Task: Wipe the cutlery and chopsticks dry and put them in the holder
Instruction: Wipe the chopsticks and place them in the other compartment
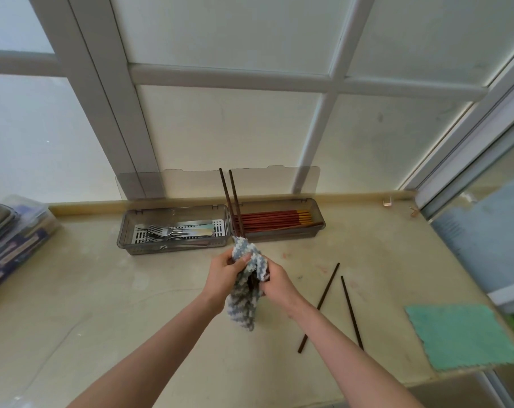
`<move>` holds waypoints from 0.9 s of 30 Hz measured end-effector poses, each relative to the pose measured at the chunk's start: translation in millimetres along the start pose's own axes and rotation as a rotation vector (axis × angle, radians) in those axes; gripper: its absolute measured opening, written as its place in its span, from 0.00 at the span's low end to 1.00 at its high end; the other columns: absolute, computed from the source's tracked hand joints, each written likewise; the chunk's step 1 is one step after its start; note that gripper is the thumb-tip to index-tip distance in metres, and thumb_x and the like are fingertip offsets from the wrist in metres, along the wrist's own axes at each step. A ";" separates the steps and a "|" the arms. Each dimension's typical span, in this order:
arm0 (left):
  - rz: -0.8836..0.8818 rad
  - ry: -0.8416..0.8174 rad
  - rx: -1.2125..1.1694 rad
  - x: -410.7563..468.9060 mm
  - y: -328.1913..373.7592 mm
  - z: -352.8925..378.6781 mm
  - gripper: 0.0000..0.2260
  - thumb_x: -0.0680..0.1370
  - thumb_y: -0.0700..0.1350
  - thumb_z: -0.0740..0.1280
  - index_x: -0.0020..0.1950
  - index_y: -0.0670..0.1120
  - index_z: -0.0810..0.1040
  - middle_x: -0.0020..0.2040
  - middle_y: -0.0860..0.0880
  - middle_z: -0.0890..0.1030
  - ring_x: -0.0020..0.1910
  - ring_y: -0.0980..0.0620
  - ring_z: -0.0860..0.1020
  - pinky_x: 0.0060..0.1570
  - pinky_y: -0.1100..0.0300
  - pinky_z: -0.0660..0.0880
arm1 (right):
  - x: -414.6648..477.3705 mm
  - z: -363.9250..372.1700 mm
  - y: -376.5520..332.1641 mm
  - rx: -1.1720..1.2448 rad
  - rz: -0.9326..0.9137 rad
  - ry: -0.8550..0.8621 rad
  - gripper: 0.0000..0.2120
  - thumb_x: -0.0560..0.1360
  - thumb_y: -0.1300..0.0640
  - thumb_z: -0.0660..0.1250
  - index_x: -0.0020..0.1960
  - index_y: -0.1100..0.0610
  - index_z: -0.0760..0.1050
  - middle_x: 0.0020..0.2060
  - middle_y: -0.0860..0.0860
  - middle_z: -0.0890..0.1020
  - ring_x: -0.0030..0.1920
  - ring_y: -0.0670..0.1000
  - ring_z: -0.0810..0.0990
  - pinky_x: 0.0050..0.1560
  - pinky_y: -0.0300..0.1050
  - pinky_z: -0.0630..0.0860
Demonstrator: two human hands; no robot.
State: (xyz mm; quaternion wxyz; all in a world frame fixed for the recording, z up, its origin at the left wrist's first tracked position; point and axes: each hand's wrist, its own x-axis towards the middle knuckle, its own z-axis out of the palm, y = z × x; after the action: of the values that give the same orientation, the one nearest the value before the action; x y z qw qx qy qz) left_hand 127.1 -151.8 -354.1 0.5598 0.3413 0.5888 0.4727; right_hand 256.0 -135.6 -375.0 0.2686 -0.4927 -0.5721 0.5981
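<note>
Presently both hands worked in the middle of the counter (102, 290). The left hand (224, 272) had its fingers and thumb curled round a striped cloth (245, 301), bunching it about a pair of dark chopsticks (227, 198). The right hand (274, 279) was closed low on the same bundle, seemingly gripping the chopsticks' near ends through the folds. The sticks rose out of the cloth, slim and straight, tilted slightly left, their far tips crossing in front of the holder.

By the look of it the task was well along. The holder's left tray (173, 247), smoky clear plastic with a perforated insert, already held the forks (161, 231), bright metal lying flat. Its right tray (279, 234) held a neat row of red chopsticks (273, 220) with yellow ends pointing right. Both clear lids (191, 184) stood open against the window behind. What remained seemed to be the pair being wiped and two loose chopsticks (320, 306), thin and dark, lying apart on the bare counter to the right of the hands.

The cloth looked thick and fluffy, banded grey-blue and white. Farther right lay a flat green cloth (462, 334) with a ragged edge; at the far left sat a stack of packets (11, 231).
</note>
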 end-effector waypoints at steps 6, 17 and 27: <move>-0.082 -0.178 0.156 -0.3 8.2 -10.0 0.04 0.77 0.42 0.65 0.45 0.44 0.80 0.38 0.49 0.83 0.38 0.54 0.81 0.33 0.68 0.74 | 8.4 -29.4 -8.8 0.243 0.064 -0.055 0.17 0.77 0.49 0.59 0.64 0.51 0.75 0.55 0.51 0.81 0.55 0.51 0.78 0.64 0.55 0.71; -0.273 -0.360 0.304 -3.7 3.1 0.3 0.19 0.71 0.51 0.72 0.51 0.37 0.80 0.48 0.40 0.83 0.44 0.47 0.80 0.52 0.54 0.75 | 23.9 -30.4 -21.1 0.347 0.044 0.154 0.12 0.83 0.51 0.54 0.45 0.58 0.68 0.44 0.60 0.85 0.49 0.56 0.84 0.59 0.49 0.74; -0.344 -0.176 0.222 2.8 7.1 -3.1 0.11 0.73 0.46 0.72 0.48 0.39 0.79 0.41 0.43 0.82 0.35 0.51 0.80 0.31 0.66 0.75 | 58.8 -54.6 -23.2 0.476 0.033 0.522 0.11 0.82 0.55 0.56 0.46 0.60 0.71 0.31 0.55 0.78 0.26 0.48 0.79 0.30 0.43 0.76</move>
State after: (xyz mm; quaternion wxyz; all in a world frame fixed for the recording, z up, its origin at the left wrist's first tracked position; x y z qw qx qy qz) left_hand 122.8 -147.5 -348.6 0.6405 0.3352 0.6356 0.2710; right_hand 277.5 -56.0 -361.9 0.5034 -0.5616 -0.3207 0.5730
